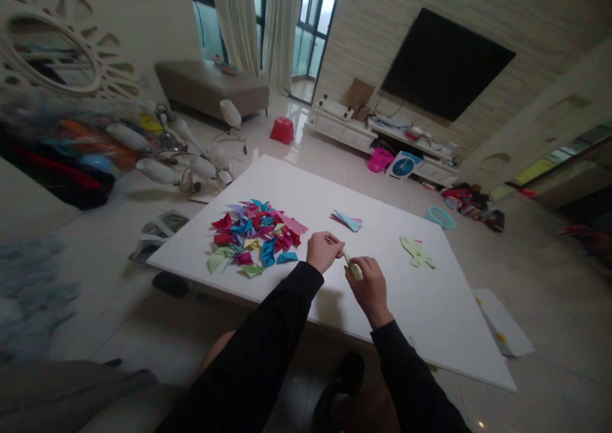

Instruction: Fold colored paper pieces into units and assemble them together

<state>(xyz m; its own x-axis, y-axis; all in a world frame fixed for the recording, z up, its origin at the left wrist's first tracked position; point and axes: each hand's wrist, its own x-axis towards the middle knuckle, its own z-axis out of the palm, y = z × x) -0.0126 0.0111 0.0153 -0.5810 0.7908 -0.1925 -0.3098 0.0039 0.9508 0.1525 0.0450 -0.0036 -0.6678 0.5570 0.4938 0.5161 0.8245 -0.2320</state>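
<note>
A light green folded paper (354,268) is held between my two hands above the white table (306,190). My left hand (325,250) pinches its narrow tip. Around its wider end close the fingers of my right hand (368,287). To the left lies a heap of folded paper pieces (258,229) in red, blue, purple, pink and green. Beyond my hands is a small stack of blue and pink folded papers (348,220). Several light green folded papers (417,253) rest on the table's right side.
A lamp with several white shades (191,159) lies on the floor at left. Past the table are a red stool (282,131), a pink bucket (380,160) and a low white cabinet (335,124). A light blue basin (440,217) sits beyond the right edge.
</note>
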